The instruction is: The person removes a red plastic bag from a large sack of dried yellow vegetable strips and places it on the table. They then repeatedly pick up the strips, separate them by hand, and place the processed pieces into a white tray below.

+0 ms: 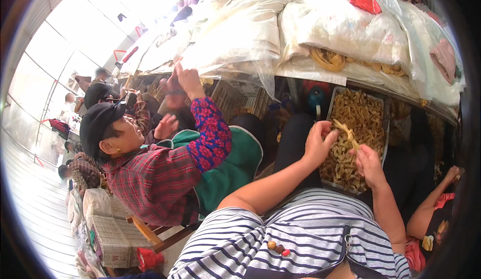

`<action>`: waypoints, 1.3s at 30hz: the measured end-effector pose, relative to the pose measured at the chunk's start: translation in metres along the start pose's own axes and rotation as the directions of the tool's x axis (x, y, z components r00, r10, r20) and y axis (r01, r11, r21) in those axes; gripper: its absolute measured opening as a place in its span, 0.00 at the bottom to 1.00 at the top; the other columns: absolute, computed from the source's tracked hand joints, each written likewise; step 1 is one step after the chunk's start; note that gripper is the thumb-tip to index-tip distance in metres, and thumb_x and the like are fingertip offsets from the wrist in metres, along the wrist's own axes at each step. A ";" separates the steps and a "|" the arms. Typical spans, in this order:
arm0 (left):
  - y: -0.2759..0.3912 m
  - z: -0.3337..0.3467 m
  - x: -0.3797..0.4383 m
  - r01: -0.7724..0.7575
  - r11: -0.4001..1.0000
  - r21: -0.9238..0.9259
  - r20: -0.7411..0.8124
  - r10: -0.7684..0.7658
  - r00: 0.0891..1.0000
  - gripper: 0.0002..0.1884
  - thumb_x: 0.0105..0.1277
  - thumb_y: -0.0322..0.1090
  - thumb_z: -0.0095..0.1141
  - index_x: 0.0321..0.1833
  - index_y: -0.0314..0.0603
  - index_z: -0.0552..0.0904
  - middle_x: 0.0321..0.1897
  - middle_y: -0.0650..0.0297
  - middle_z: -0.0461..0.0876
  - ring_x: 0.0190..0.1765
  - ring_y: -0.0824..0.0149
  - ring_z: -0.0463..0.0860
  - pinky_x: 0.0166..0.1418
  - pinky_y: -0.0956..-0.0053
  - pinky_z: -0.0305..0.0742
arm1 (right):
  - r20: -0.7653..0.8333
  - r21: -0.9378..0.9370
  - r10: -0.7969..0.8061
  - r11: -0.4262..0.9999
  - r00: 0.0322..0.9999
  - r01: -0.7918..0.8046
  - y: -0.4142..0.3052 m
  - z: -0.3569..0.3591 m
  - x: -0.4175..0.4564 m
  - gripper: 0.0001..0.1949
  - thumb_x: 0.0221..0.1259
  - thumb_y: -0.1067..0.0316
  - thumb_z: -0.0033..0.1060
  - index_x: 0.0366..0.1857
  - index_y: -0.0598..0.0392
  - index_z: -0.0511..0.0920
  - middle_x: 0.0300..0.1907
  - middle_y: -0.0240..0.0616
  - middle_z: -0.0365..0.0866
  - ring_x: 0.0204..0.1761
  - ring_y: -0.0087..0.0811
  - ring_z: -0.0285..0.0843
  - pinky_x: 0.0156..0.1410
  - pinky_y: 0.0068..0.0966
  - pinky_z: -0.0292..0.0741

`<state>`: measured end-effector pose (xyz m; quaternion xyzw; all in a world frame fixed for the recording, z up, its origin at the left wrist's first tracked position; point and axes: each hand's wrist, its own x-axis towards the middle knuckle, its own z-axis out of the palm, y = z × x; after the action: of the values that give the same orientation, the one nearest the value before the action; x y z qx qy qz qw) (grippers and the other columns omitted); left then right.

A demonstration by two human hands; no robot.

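Observation:
A yellowish strip tied in a knot (350, 133), which looks like bean curd skin, is held up over the tray. My right hand (367, 165) pinches its lower end between thumb and fingers. My left hand (319, 140) is at the strip's upper end, thumb and fingertips close together; that contact is partly hidden. Beneath both hands, a metal tray (386, 128) is filled with many similar brownish-yellow knotted pieces (357, 106). The tray sits at my lap, close to my striped shirt.
A co-worker (150, 155) in a plaid top sits close on my left, hands raised. Another person's arm (428, 211) is at the right edge. White sheeting (240, 27) covers the table ahead, with yellow strips (328, 59) under its edge. Plastic crates (240, 94) stand below.

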<state>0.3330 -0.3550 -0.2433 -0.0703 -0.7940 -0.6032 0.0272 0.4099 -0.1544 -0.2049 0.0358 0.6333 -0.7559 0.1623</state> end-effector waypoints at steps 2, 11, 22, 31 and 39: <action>0.059 -0.014 -0.003 -0.705 0.672 0.229 0.204 0.675 0.709 0.27 0.58 0.36 0.71 0.60 0.38 0.77 0.43 0.54 0.81 0.51 0.51 0.81 0.56 0.56 0.75 | 0.016 -0.024 0.013 1.000 1.000 -0.012 0.010 -0.007 -0.001 0.11 0.79 0.63 0.47 0.45 0.55 0.80 0.21 0.19 0.63 0.19 0.12 0.55 0.23 0.16 0.54; 0.042 -0.028 0.013 0.054 0.999 0.001 0.861 -0.028 0.507 0.12 0.68 0.34 0.64 0.51 0.38 0.87 0.31 0.52 0.85 0.33 0.53 0.85 0.43 0.60 0.80 | 0.229 -0.048 0.215 0.977 0.949 -0.209 0.010 -0.035 -0.040 0.11 0.75 0.64 0.55 0.43 0.61 0.82 0.20 0.24 0.68 0.17 0.14 0.58 0.23 0.18 0.57; 0.032 0.027 -0.013 0.548 0.786 -0.288 0.666 -0.247 0.704 0.18 0.79 0.47 0.53 0.37 0.39 0.82 0.29 0.67 0.77 0.33 0.72 0.74 0.35 0.74 0.69 | 0.041 -0.847 -0.603 0.402 0.797 0.347 0.000 0.024 -0.002 0.11 0.74 0.73 0.51 0.51 0.65 0.80 0.39 0.51 0.81 0.39 0.50 0.84 0.46 0.35 0.79; 0.016 0.041 -0.014 0.684 0.472 -0.556 0.644 -0.275 0.714 0.05 0.78 0.37 0.49 0.46 0.46 0.76 0.33 0.67 0.78 0.31 0.75 0.72 0.33 0.77 0.68 | -0.334 0.174 -0.204 0.946 0.920 0.273 0.026 -0.003 0.011 0.04 0.71 0.75 0.59 0.35 0.57 0.77 0.31 0.32 0.80 0.24 0.20 0.75 0.31 0.21 0.77; 0.021 0.035 -0.012 0.147 0.945 -0.291 0.488 0.015 0.873 0.08 0.69 0.29 0.64 0.42 0.36 0.78 0.32 0.67 0.81 0.33 0.75 0.79 0.38 0.77 0.76 | -0.273 -0.176 -0.406 0.912 0.872 0.369 0.023 -0.003 0.005 0.02 0.70 0.78 0.57 0.42 0.63 0.78 0.36 0.31 0.82 0.35 0.20 0.81 0.44 0.19 0.79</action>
<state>0.3491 -0.3167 -0.2338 -0.1946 -0.6693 -0.6872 -0.2045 0.4112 -0.1559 -0.2287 0.0141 0.6885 -0.7195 -0.0902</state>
